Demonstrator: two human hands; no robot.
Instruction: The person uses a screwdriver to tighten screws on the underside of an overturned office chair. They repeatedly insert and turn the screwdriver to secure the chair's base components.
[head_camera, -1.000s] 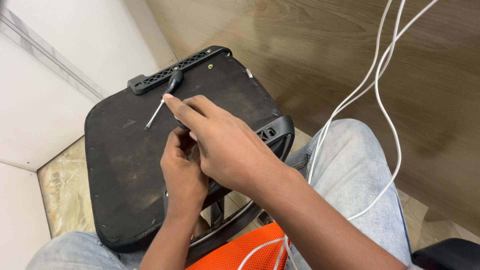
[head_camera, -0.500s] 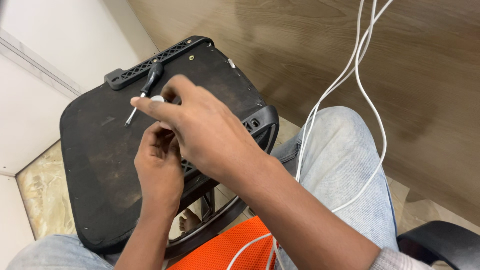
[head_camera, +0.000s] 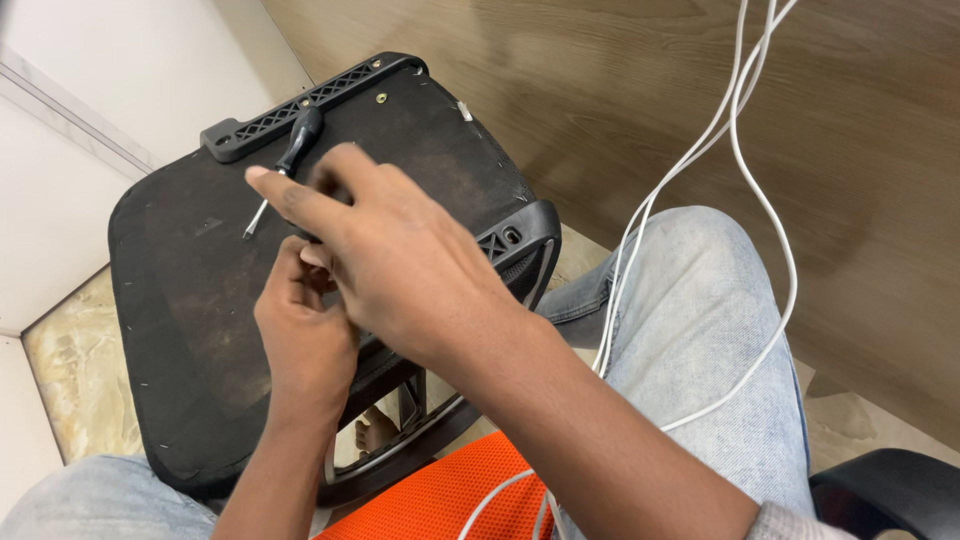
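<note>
Nearest us, an orange mesh chair part (head_camera: 450, 500) sits between our jeans-clad knees. Above it our left hand (head_camera: 305, 325) curls upward, fingertips pinched together under our right hand (head_camera: 400, 265), whose fingers arch over them with the forefinger stretched out; whatever small piece they may grip is hidden, so we cannot tell what is held. Both hands hover over the upturned black fabric-covered chair seat base (head_camera: 190, 300) resting across our lap. We judge that working close to the panel's middle is wise, so anything dropped stays on it. Beyond the hands, a black-handled screwdriver (head_camera: 285, 165) lies near the far perforated plastic edge. White cables (head_camera: 740, 150) dangle to our right, narrowing elbow room there; leftward the panel lies open.
</note>
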